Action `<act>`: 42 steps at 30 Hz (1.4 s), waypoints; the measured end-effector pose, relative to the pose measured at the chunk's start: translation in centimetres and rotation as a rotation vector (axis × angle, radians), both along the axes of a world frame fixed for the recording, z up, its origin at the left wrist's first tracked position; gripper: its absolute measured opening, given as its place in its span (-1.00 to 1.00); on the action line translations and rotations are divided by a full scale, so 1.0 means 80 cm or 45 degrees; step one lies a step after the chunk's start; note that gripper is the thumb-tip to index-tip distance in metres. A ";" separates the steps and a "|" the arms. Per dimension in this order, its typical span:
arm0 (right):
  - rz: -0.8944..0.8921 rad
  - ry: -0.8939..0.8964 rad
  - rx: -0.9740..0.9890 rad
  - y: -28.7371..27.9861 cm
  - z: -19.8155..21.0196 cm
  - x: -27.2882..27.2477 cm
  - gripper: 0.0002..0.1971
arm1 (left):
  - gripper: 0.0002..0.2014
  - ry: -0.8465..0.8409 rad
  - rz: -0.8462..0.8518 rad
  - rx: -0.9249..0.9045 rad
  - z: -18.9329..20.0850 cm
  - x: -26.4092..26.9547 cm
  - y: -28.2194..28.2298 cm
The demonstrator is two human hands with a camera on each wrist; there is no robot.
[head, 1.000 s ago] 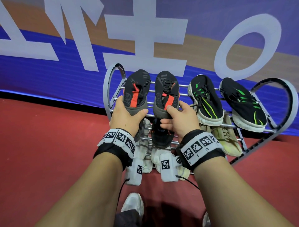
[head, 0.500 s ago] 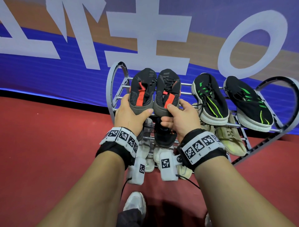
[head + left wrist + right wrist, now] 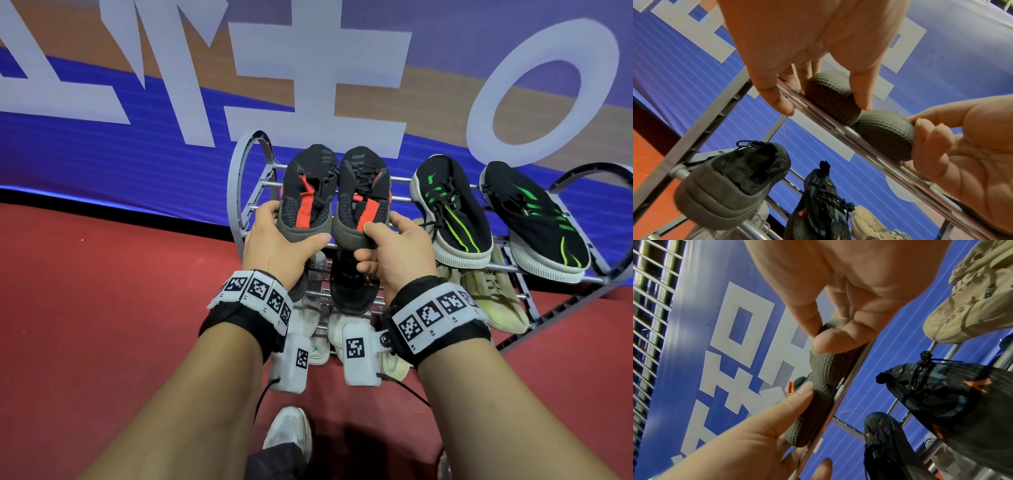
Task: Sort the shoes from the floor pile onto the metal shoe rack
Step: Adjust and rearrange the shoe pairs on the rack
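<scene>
Nearest the camera, a white sneaker [image 3: 288, 432] stands on the red floor [image 3: 102, 308] between the forearms. The left hand [image 3: 277, 246] holds the heel of the left black-and-red shoe [image 3: 306, 192], thumb across the grey sole edge, fingers along its outer side. The right hand [image 3: 394, 253] pinches the heel of the right black-and-red shoe [image 3: 363, 195] between thumb and curled fingers. Both shoes lie side by side, touching, toes away, on the top rails of the metal shoe rack [image 3: 255, 192], at its left end. To their right on the same tier lie two black-and-green sneakers [image 3: 452, 209]. Lower tiers carry dark shoes [image 3: 349, 291], beige shoes [image 3: 493, 298] and pale ones. Behind stands a blue banner [image 3: 102, 137].
</scene>
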State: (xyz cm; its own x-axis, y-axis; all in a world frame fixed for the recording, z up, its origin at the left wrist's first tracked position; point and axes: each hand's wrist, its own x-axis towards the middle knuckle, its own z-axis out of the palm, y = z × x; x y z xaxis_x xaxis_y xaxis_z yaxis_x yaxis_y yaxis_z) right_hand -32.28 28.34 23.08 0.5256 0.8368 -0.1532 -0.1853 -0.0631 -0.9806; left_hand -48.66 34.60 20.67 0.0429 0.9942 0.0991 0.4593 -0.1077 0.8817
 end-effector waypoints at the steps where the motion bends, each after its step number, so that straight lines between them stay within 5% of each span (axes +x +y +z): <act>1: -0.001 -0.009 0.004 -0.001 0.000 -0.001 -0.80 | -0.17 -0.006 -0.004 0.000 0.001 -0.001 0.000; 10: 0.080 -0.030 -0.068 -0.005 0.003 0.001 -0.88 | -0.09 0.114 0.011 -0.027 0.023 0.004 -0.013; 14: 0.133 -0.154 -0.116 -0.033 0.028 0.030 -0.89 | -0.17 0.117 0.095 0.174 0.070 0.042 -0.039; 20: -0.400 -0.426 0.087 -0.088 0.061 0.146 -0.92 | -0.62 -0.173 -0.153 0.325 0.091 0.140 -0.083; 24: -0.714 -0.882 -0.091 -0.127 0.046 0.226 -0.70 | -0.45 0.040 -0.341 0.199 0.072 0.203 -0.098; 27: -0.514 -1.031 -0.327 -0.143 0.024 0.258 -0.27 | -0.06 0.155 -0.417 0.052 0.053 0.232 -0.098; 29: -0.330 -1.035 -0.398 -0.146 0.012 0.264 -0.14 | 0.02 0.147 -0.407 0.002 0.041 0.245 -0.096; 32: -0.247 -1.008 -0.366 -0.145 -0.003 0.264 -0.32 | 0.08 0.141 -0.349 -0.108 0.031 0.258 -0.094; 37: -0.235 -1.054 -0.357 -0.142 -0.017 0.273 -0.50 | -0.27 0.169 -0.273 -0.121 0.020 0.263 -0.092; 42: -0.257 -1.055 -0.307 -0.139 -0.021 0.276 -0.55 | -0.31 0.143 -0.282 -0.062 0.023 0.258 -0.097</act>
